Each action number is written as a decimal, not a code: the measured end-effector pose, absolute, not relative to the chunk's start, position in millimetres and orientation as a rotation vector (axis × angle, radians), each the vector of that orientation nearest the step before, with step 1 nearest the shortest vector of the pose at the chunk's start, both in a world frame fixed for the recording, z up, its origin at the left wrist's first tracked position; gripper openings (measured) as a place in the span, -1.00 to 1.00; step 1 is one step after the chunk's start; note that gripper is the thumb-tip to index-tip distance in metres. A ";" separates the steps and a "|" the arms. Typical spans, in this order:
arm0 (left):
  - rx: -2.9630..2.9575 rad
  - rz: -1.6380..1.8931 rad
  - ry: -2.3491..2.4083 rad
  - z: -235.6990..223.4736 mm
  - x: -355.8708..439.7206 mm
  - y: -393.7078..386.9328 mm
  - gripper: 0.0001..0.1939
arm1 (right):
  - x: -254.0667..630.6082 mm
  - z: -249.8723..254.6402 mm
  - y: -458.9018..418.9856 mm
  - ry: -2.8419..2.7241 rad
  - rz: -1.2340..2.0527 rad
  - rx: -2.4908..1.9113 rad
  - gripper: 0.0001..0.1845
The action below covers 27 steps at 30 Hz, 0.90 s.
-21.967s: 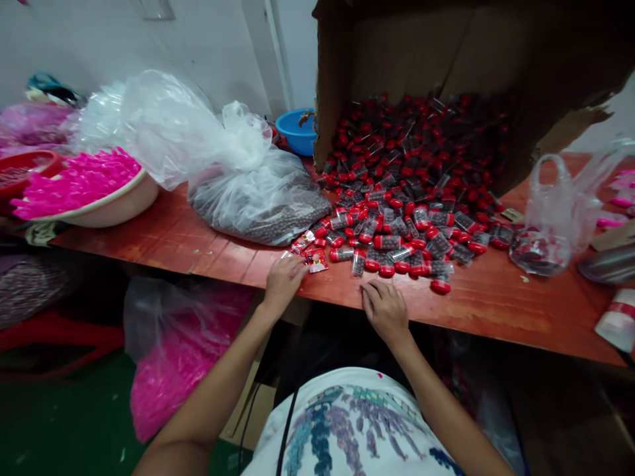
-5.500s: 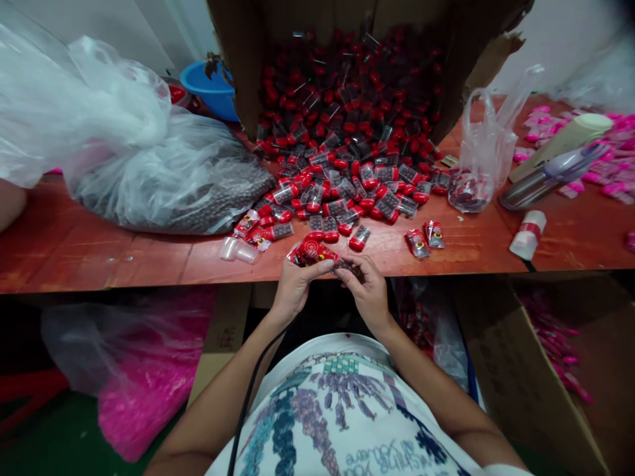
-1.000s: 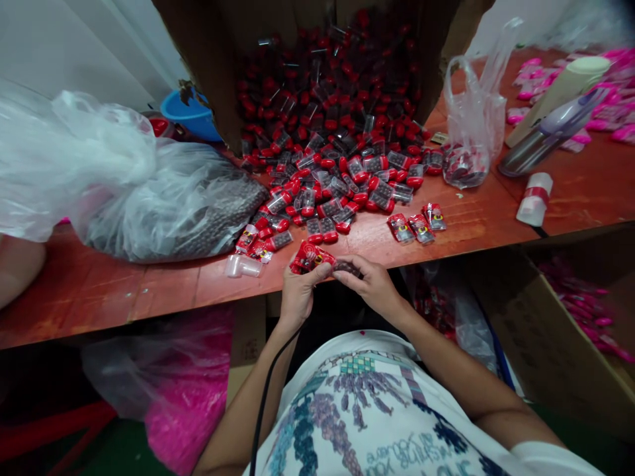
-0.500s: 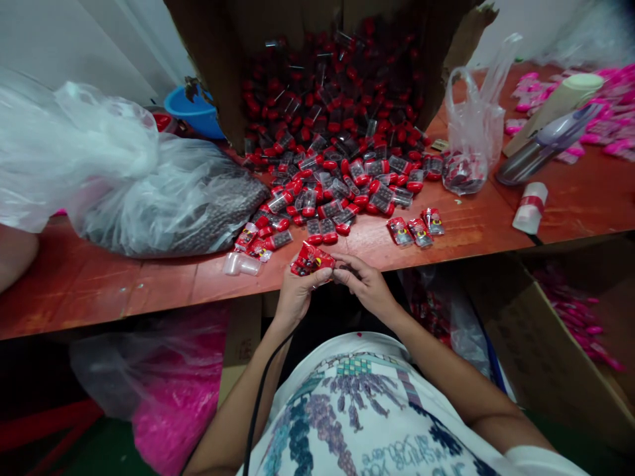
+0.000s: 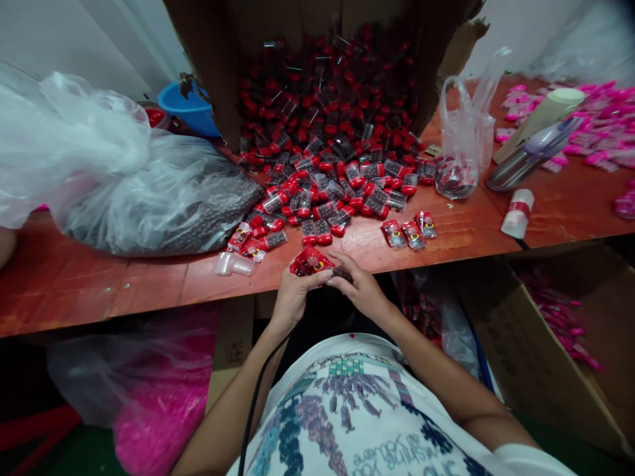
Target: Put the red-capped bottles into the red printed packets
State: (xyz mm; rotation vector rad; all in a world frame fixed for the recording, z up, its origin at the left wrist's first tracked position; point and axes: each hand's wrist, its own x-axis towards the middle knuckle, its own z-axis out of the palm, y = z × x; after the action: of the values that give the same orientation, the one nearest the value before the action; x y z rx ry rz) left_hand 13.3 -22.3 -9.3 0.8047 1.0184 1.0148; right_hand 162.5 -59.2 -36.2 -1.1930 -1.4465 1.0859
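My left hand [image 5: 294, 291] is closed on a red printed packet [image 5: 310, 260] just in front of the table's edge. Close against the packet's right end, my right hand [image 5: 358, 285] has its fingers pinched round something small and dark, too hidden to name. Beyond my hands lies a large heap of small clear containers with red caps [image 5: 325, 198] and dark contents, spilling from a cardboard box on its side. Three red packets [image 5: 411, 233] lie in a row to the right. Further ones [image 5: 243, 238] rest at the heap's left, beside clear empty cups [image 5: 234, 264].
A big clear bag of dark beads [image 5: 163, 205] sits on the left of the red table [image 5: 149, 291]. At right stand a thin plastic bag [image 5: 459, 152], a purple-lidded bottle [image 5: 533, 155] and pink items [image 5: 605, 125]. Below are a bag of pink pieces [image 5: 159, 410] and an open carton [image 5: 550, 350].
The view has shifted slightly, so the table's things appear a little further left. Both hands stay together at the red packet, with small finger movement of my right hand.
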 end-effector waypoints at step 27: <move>0.461 0.866 0.948 -14.5 28.7 -22.0 -0.79 | 241.4 -46.1 -45.1 -0.908 0.862 -1.473 -0.60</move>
State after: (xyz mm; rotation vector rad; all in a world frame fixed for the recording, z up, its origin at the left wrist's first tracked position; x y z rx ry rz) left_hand 28.7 -22.0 -14.5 0.4614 0.9479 0.8656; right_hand 241.4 -45.1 -46.1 -1.4725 -0.9075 0.8618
